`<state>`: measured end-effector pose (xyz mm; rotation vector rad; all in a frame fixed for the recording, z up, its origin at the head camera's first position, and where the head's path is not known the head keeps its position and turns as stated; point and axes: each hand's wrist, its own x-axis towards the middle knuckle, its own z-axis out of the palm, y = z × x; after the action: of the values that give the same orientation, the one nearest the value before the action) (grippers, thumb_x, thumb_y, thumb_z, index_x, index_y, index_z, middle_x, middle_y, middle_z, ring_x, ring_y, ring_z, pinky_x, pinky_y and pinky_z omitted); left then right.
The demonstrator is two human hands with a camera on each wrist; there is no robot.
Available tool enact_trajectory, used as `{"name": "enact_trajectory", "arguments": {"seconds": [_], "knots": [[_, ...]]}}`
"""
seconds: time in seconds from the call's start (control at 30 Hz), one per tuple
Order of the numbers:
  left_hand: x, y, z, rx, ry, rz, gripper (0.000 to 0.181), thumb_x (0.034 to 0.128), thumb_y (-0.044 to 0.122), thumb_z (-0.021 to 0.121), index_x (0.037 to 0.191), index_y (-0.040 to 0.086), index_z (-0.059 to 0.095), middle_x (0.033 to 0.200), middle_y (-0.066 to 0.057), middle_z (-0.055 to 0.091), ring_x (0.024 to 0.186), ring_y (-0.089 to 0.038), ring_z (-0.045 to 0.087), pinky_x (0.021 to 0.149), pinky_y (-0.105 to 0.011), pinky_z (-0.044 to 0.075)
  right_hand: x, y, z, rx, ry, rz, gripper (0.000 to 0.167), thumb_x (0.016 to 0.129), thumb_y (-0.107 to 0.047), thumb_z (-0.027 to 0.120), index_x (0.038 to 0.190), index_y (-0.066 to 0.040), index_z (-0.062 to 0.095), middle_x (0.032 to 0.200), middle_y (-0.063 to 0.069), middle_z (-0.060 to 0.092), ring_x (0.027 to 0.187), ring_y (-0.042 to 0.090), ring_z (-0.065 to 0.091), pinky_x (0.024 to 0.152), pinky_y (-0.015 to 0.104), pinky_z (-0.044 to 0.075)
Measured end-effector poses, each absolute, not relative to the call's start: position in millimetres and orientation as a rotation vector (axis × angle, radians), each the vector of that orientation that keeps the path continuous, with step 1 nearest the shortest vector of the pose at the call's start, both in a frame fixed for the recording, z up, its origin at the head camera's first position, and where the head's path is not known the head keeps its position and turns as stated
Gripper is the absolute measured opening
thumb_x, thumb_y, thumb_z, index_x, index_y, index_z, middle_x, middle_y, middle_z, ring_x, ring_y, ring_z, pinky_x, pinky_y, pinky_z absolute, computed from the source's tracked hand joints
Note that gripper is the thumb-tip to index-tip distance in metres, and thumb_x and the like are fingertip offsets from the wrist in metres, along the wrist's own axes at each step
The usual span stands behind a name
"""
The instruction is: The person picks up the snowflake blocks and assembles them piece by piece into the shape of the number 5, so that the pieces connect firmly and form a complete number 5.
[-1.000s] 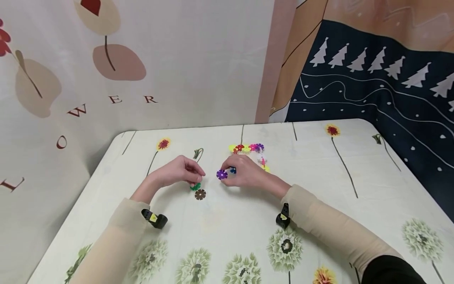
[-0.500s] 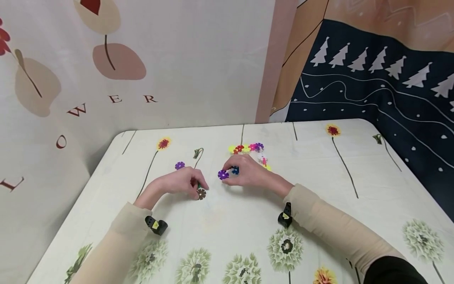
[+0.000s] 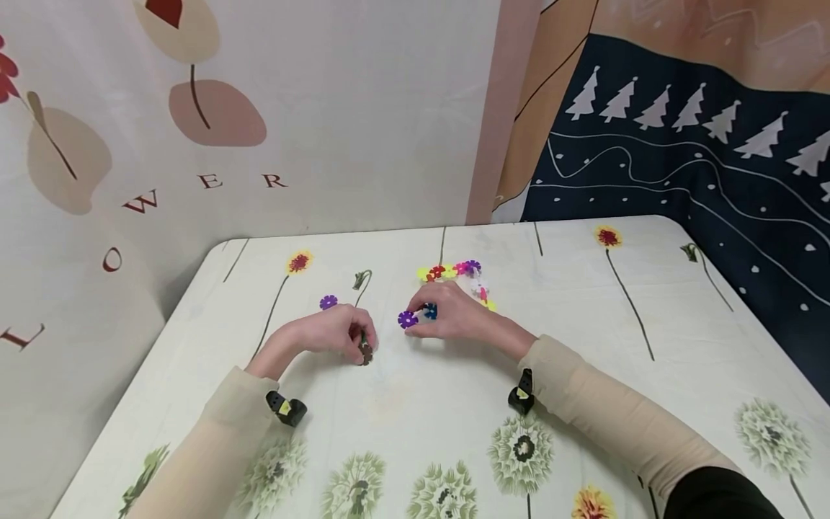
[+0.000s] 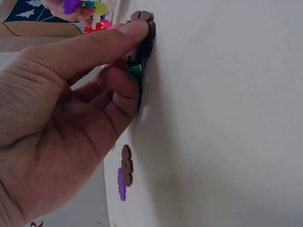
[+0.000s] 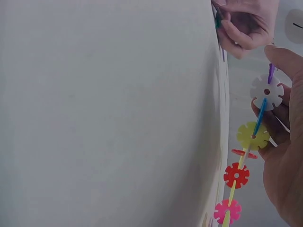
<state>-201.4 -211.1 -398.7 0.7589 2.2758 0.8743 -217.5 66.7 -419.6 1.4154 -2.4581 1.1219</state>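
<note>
My left hand (image 3: 331,333) is low over the table, thumb and fingers pinching a brown notched disc (image 4: 142,18) that stands tilted on its edge. A green notched disc (image 4: 136,72) shows just behind it, partly covered by the fingers. My right hand (image 3: 447,316) holds one end of a chain of interlocked notched discs. Between its thumb and fingertips is a purple disc (image 3: 407,319); a white disc (image 5: 266,92), a blue disc (image 5: 260,116) and a yellow disc (image 5: 252,136) follow along the chain.
The chain's far part, with a red disc (image 3: 437,272), bends behind the right hand. Left of the left hand lie a loose purple disc (image 3: 328,302) and another brown disc (image 4: 127,165). A flower-print cloth (image 3: 402,425) covers the table; a printed curtain (image 3: 363,144) hangs behind.
My left hand has shifted from the green disc to the brown one, which lay flat and is now pinched and tilted up. The right hand has barely moved.
</note>
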Motion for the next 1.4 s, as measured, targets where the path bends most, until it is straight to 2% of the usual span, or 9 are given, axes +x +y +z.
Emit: {"name": "enact_trajectory", "arguments": {"seconds": [0.2, 0.33, 0.5, 0.63, 0.8, 1.07, 1.4], "knots": [[-203, -215, -403, 0.72, 2.216, 1.0, 0.012, 0.0839, -0.003, 0.078, 0.089, 0.007, 0.075, 0.078, -0.002, 0.07, 0.069, -0.015, 0.056, 0.062, -0.024, 0.046, -216, 66, -418, 1.405, -2.483, 1.094, 0.026, 0.082, -0.021, 0.088, 0.098, -0.005, 0.078, 0.093, 0.003, 0.074, 0.088, 0.016, 0.069, 0.084, 0.029, 0.055], [-204, -215, -403, 0.659, 2.195, 1.103, 0.006, 0.0891, 0.003, 0.077, 0.094, 0.006, 0.076, 0.084, -0.005, 0.074, 0.068, -0.015, 0.058, 0.062, -0.026, 0.05, -216, 67, -417, 1.398, -2.51, 1.081, 0.026, 0.083, -0.022, 0.087, 0.099, -0.005, 0.078, 0.094, 0.003, 0.074, 0.089, 0.016, 0.069, 0.085, 0.029, 0.055], [-207, -213, -400, 0.584, 2.211, 1.275, 0.008, 0.094, 0.005, 0.072, 0.101, 0.001, 0.074, 0.09, -0.012, 0.074, 0.071, -0.019, 0.062, 0.066, -0.031, 0.054, -217, 68, -417, 1.404, -2.523, 1.075, 0.026, 0.084, -0.023, 0.087, 0.1, -0.004, 0.078, 0.095, 0.003, 0.074, 0.09, 0.017, 0.069, 0.086, 0.03, 0.055], [-209, -208, -397, 0.527, 2.229, 1.393, 0.01, 0.0945, 0.003, 0.071, 0.103, -0.002, 0.071, 0.091, -0.017, 0.072, 0.074, -0.022, 0.065, 0.071, -0.032, 0.057, -216, 68, -416, 1.392, -2.544, 1.084, 0.026, 0.085, -0.024, 0.086, 0.101, -0.005, 0.078, 0.096, 0.002, 0.074, 0.091, 0.016, 0.069, 0.088, 0.031, 0.054], [-208, -201, -395, 0.502, 2.233, 1.46, 0.011, 0.0948, 0.003, 0.072, 0.104, -0.003, 0.07, 0.094, -0.016, 0.072, 0.077, -0.024, 0.067, 0.075, -0.033, 0.06, -216, 67, -415, 1.38, -2.556, 1.084, 0.026, 0.084, -0.025, 0.086, 0.101, -0.006, 0.078, 0.096, 0.003, 0.074, 0.092, 0.017, 0.068, 0.088, 0.032, 0.054], [-207, -194, -395, 0.528, 2.227, 1.482, 0.01, 0.0952, 0.002, 0.07, 0.104, -0.003, 0.07, 0.093, -0.018, 0.069, 0.076, -0.028, 0.066, 0.073, -0.041, 0.06, -217, 67, -417, 1.396, -2.502, 1.101, 0.025, 0.084, -0.022, 0.087, 0.099, -0.004, 0.078, 0.095, 0.004, 0.074, 0.091, 0.016, 0.069, 0.087, 0.031, 0.054], [-207, -191, -395, 0.535, 2.244, 1.492, 0.011, 0.0943, 0.003, 0.073, 0.103, -0.003, 0.075, 0.093, -0.015, 0.072, 0.074, -0.025, 0.067, 0.073, -0.037, 0.061, -218, 67, -418, 1.411, -2.482, 1.131, 0.024, 0.084, -0.02, 0.087, 0.099, -0.004, 0.078, 0.095, 0.004, 0.074, 0.091, 0.018, 0.069, 0.086, 0.03, 0.054]]}}
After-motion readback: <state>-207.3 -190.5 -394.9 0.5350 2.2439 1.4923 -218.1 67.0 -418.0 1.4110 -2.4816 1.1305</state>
